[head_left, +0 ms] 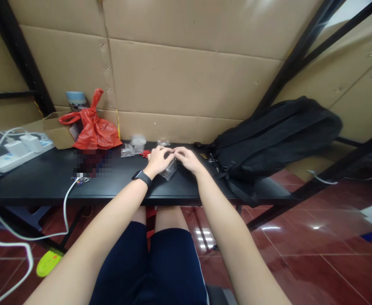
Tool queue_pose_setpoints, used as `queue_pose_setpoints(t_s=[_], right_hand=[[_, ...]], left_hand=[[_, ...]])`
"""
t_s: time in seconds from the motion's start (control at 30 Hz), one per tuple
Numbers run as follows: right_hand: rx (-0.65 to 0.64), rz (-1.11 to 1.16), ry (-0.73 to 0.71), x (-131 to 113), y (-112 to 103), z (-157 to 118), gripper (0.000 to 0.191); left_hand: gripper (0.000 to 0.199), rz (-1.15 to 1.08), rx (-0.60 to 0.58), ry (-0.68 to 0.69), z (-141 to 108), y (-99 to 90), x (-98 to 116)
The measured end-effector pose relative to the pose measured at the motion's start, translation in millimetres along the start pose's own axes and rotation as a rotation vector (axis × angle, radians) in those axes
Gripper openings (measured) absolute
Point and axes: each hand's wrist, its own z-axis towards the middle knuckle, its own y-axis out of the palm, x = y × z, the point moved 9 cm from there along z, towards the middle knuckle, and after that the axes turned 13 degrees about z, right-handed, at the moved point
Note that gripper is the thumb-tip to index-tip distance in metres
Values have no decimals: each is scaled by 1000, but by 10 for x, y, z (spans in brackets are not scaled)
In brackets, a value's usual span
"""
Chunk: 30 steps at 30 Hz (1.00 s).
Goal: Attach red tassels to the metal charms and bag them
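My left hand (159, 161) and my right hand (187, 159) meet over the black table (109, 180), thumbs and fingers pinched together. Whatever they hold between the fingertips is too small to make out. Just below them lies a clear plastic bag (169, 170), partly covered by the left hand. Small red pieces (145, 153) are heaped beside my left hand. Further left are a crumpled clear bag (127, 151) and a whitish clear packet (138, 140). Behind my hands lies another small clear bag (163, 142) with something reddish in it.
A black backpack (275, 140) rests at the right. On the left stand a knotted red plastic bag (98, 131), a cardboard box (57, 131) and a white power strip (23, 156) with chargers. A white cable (65, 207) hangs over the front edge. Cardboard panels (179, 80) close the back.
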Motion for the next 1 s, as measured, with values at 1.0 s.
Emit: queue_pose_setpoints(t_s=[1.0], right_hand=[[200,-367,192,399,-403,-65,21]], left_hand=[[10,427,24,-180,1,-208,-577]])
